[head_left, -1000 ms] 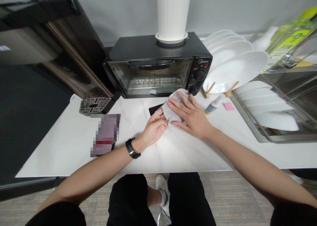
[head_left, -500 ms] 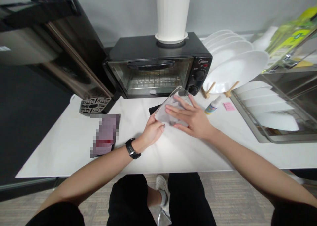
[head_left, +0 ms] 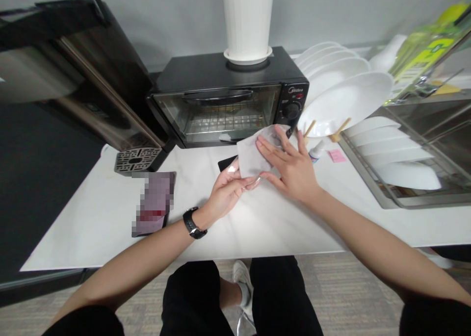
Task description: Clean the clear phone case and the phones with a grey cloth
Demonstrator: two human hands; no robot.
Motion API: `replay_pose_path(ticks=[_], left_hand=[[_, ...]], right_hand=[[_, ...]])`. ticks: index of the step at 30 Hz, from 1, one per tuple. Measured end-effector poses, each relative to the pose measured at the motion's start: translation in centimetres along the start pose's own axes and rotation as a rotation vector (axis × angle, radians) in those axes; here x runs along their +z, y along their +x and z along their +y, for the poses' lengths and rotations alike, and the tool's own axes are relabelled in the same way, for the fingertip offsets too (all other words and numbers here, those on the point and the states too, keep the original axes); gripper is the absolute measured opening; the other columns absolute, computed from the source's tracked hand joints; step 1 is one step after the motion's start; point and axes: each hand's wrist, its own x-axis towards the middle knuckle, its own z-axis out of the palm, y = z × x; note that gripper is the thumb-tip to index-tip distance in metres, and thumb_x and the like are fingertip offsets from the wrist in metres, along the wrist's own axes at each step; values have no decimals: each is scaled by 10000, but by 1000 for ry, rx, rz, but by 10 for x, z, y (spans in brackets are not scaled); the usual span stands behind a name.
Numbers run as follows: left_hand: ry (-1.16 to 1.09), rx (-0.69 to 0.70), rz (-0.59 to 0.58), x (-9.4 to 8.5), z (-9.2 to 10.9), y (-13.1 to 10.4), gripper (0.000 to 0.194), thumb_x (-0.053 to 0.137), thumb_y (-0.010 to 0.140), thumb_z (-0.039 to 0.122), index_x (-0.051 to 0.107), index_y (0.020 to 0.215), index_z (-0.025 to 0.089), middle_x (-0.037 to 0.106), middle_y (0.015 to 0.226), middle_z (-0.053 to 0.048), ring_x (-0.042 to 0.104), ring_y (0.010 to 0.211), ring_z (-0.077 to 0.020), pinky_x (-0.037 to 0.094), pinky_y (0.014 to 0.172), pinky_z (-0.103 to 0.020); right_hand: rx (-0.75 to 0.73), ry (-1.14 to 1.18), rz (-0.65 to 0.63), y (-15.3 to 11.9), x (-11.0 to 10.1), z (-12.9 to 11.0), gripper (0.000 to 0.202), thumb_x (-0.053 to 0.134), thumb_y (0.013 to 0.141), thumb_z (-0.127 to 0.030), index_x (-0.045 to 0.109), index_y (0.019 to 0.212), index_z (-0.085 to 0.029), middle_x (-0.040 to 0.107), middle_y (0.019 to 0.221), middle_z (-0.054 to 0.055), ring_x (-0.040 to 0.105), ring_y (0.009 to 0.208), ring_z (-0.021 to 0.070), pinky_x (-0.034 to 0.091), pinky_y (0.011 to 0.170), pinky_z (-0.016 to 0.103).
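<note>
My left hand (head_left: pixel 228 188) is closed on a clear phone case (head_left: pixel 253 181), its curved edge showing by the thumb. Over the case lies a thin white wipe (head_left: pixel 250 158), which covers most of it. My right hand (head_left: pixel 292 171) holds the wipe against the case from above, its fingers extended across the sheet and its thumb near the case's edge. Behind my left hand a flat black thing (head_left: pixel 225 163) rests on the counter, partly covered. A phone (head_left: pixel 156 198) with a blurred-out screen lies left of my left wrist.
A black toaster oven (head_left: pixel 221 71) with a white pot (head_left: pixel 248 22) on top stands behind my hands. White plates (head_left: pixel 346 103) stand at right, with a small spray bottle (head_left: pixel 317 152) and pink note (head_left: pixel 337 155) in front. A sink (head_left: pixel 368 184) holds more dishes.
The wipe now spreads further over the case, hiding its far corner. My left hand has shifted slightly right under it, and the right hand has moved a little too. The view has shifted slightly.
</note>
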Motion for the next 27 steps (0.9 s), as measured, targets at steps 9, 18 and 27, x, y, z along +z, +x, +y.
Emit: replay_pose_path(ticks=[9, 18, 27], left_hand=[[-42, 62, 156, -7, -8, -5, 554, 800, 639, 11, 748, 1133, 257, 798, 1052, 16, 717, 881, -144, 535, 809, -274], [-72, -51, -56, 1, 8, -5, 784, 771, 718, -6, 629, 1400, 354, 800, 996, 11, 740, 1117, -241, 466, 1097, -486], [-201, -196, -139, -9, 7, -3, 755, 975, 686, 301, 674, 1376, 355, 778, 1216, -34, 766, 1069, -305, 501, 1111, -608]], right_hand=[[-267, 97, -90, -5, 6, -20, 684, 427, 1082, -659, 438, 1645, -270, 586, 1593, 38, 347, 1614, 327, 109, 1354, 662], [37, -80, 24, 0, 2, -1, 864, 497, 1039, -680, 235, 1727, -227, 353, 1738, 99, 139, 1662, 405, 140, 1323, 735], [-139, 247, -7, -4, 16, -3, 529, 628, 1043, -518, 608, 1523, -297, 653, 1516, 86, 471, 1549, 311, 310, 1301, 653]])
